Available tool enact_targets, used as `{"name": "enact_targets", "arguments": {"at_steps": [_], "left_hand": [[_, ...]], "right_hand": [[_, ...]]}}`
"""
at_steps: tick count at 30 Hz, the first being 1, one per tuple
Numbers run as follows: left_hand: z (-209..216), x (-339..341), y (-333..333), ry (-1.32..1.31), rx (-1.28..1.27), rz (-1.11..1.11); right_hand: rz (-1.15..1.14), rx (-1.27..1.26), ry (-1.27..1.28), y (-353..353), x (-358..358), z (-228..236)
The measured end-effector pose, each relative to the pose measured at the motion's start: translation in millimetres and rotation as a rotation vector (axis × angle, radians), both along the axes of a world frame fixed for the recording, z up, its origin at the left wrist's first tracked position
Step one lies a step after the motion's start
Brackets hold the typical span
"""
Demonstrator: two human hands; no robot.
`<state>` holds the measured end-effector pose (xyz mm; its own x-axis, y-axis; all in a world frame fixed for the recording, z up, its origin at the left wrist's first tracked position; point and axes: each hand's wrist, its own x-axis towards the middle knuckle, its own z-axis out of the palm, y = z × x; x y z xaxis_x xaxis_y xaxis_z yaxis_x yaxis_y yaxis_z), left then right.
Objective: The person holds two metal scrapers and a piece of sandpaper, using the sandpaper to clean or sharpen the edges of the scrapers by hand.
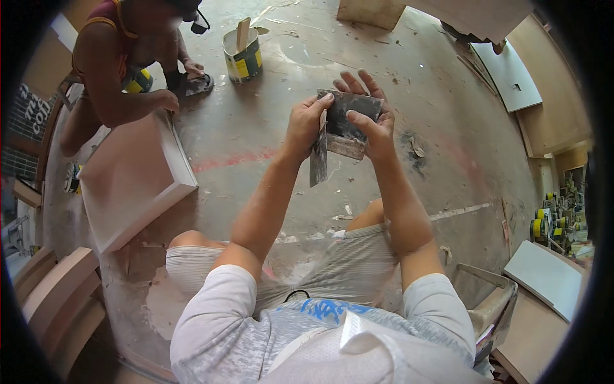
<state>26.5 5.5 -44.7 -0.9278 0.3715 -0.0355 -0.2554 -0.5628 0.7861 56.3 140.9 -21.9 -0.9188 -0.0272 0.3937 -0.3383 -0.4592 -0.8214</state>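
Both of my hands are raised in front of me, over the floor. My left hand point(304, 128) is closed on a narrow, putty-smeared scraper blade point(318, 160) that hangs down below the fingers. Its thumb lies at the upper left corner of a wide dark scraper plate point(342, 112). My right hand point(378, 131) holds that plate, thumb pressed on its face and some fingers stretched out behind its top edge. Along the plate's lower edge runs a pale, crusted strip point(345, 147). The two scrapers meet or overlap near my left fingers.
To the left a co-worker point(121, 64) crouches with one hand on a pinkish panel box point(134, 173). A bucket point(242, 57) with a wooden stick stands ahead. Curved wooden pieces point(61, 288) lie at lower left, white boards point(508, 77) at right. Debris dots the floor.
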Motion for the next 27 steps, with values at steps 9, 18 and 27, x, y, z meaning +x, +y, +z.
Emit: {"name": "enact_targets", "arguments": {"at_steps": [9,18,27], "left_hand": [[0.7,3.5,1.3,0.064,-0.044,0.080],[-2.8,1.8,4.8,0.065,-0.007,0.118],[0.9,1.6,6.6,0.081,-0.013,0.123]], "right_hand": [[-0.138,-0.012,-0.007,-4.9,8.1,7.9],[-0.160,-0.149,0.027,-8.4,4.1,7.9],[-0.178,-0.038,0.062,-2.7,1.6,3.0]]}}
